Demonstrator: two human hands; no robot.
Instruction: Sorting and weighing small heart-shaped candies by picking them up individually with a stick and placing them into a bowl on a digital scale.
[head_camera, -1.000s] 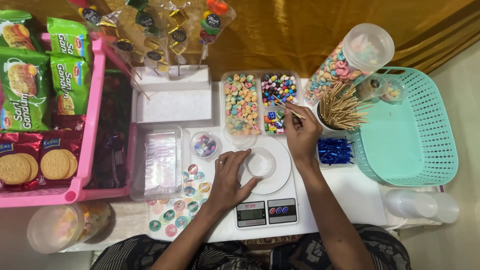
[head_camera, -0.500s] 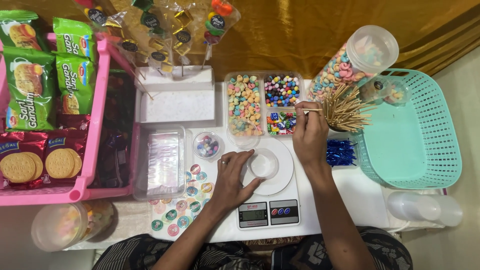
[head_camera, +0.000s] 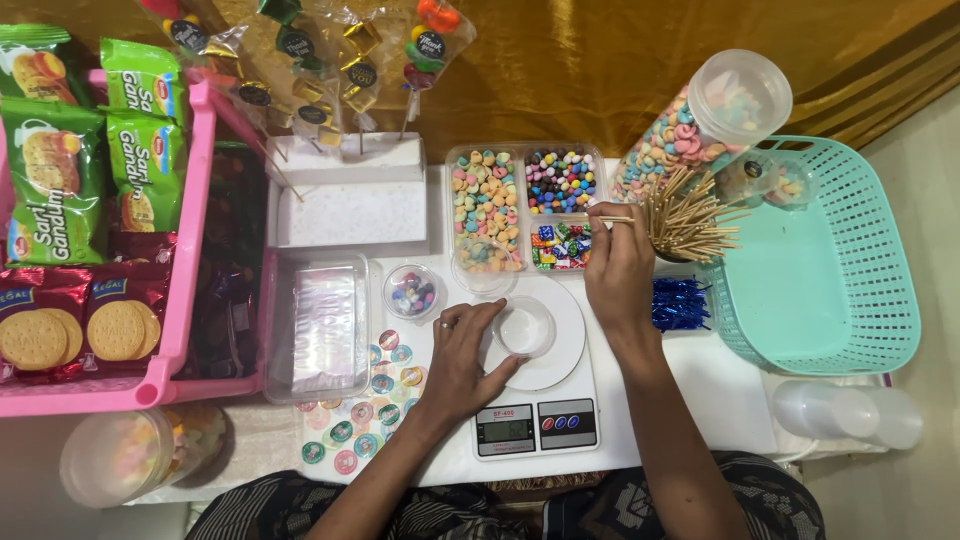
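Observation:
My left hand rests on the white scale plate, fingers spread around a small clear cup that sits on the digital kitchen scale. My right hand is shut on a thin wooden skewer, held level over the compartment tray of coloured sweets. A bunch of wooden skewers stands just right of that hand.
A tall clear jar of pastel cereal rings leans behind the skewers. A teal basket is at the right, a pink basket of biscuit packs at the left. Round stickers, a small candy cup and blue twist ties lie nearby.
My right hand has shifted right toward the skewer bunch and now pinches one skewer. My left hand stays by the cup on the scale.

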